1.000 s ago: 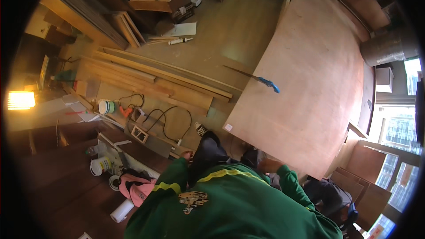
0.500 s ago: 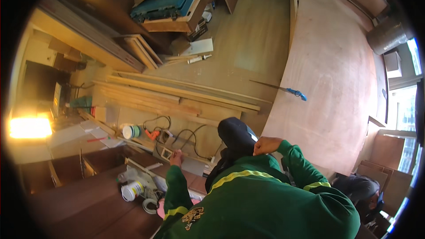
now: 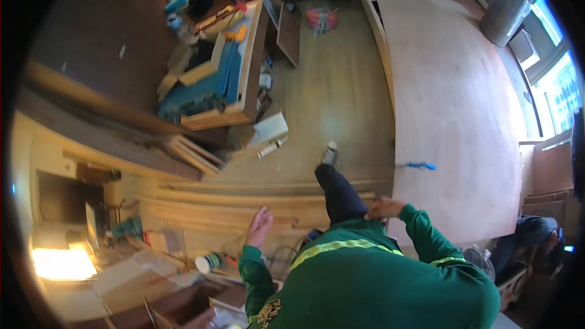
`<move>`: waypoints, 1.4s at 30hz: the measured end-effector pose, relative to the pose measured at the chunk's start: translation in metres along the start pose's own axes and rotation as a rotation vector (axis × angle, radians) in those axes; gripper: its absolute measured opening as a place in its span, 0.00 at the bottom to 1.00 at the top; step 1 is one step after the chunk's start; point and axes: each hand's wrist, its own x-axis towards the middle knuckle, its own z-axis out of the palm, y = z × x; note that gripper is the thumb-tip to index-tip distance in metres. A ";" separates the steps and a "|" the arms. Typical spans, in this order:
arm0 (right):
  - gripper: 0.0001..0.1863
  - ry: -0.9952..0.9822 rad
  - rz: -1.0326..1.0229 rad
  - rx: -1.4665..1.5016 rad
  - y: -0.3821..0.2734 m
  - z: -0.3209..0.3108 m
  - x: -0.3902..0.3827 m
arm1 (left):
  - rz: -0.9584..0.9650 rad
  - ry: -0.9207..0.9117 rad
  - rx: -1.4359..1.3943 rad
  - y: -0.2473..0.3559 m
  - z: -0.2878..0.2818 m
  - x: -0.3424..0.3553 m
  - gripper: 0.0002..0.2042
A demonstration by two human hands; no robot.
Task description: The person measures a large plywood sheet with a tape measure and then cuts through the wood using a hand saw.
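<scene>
My left hand (image 3: 260, 226) hangs in the air over the long wooden planks (image 3: 207, 212), its fingers stretched and nothing held in them. My right hand (image 3: 385, 208) is closed at the top of my leg, near the edge of a large plywood sheet (image 3: 451, 97); whatever its curled fingers hold, if anything, is hidden. On that sheet's near left part lies a handsaw with a blue handle (image 3: 421, 166). One leg in dark trousers (image 3: 337, 192) reaches forward past the planks, its shoe (image 3: 329, 153) on the wooden floor.
A wooden table (image 3: 213, 123) with a blue tool case (image 3: 204, 88) stands far left. White boards and a sealant tube (image 3: 272, 147) lie on the floor (image 3: 323, 85). A pink bag (image 3: 322, 21) sits farther off. Another person (image 3: 527, 244) is at the right, by a fan (image 3: 478, 261).
I have stepped forward over the planks, one leg now stretched ahead. My left hand has come up and away from the clutter; my right hand stays by my leg. The view has turned.
</scene>
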 end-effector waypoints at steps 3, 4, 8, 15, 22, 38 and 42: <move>0.22 0.074 0.004 0.064 -0.034 -0.048 0.040 | 0.171 -0.267 0.131 0.107 0.029 0.128 0.25; 0.21 0.084 0.017 0.073 -0.044 -0.065 0.053 | 0.151 -0.298 0.150 0.132 0.042 0.172 0.27; 0.19 0.180 0.044 0.202 -0.087 -0.135 0.075 | 0.155 -0.388 0.608 0.206 0.074 0.313 0.30; 0.18 0.406 0.017 0.414 -0.157 -0.236 0.061 | 0.235 -0.316 0.547 0.265 0.113 0.454 0.29; 0.18 0.614 -0.062 0.886 -0.181 -0.275 0.109 | 0.010 -0.751 0.734 0.308 0.162 0.538 0.31; 0.21 1.131 -0.129 2.111 -0.197 -0.414 0.267 | -0.244 -0.975 0.650 0.495 0.362 0.906 0.32; 0.33 1.237 -0.320 2.374 -0.213 -0.465 0.270 | -0.351 -0.927 0.607 0.497 0.436 0.949 0.29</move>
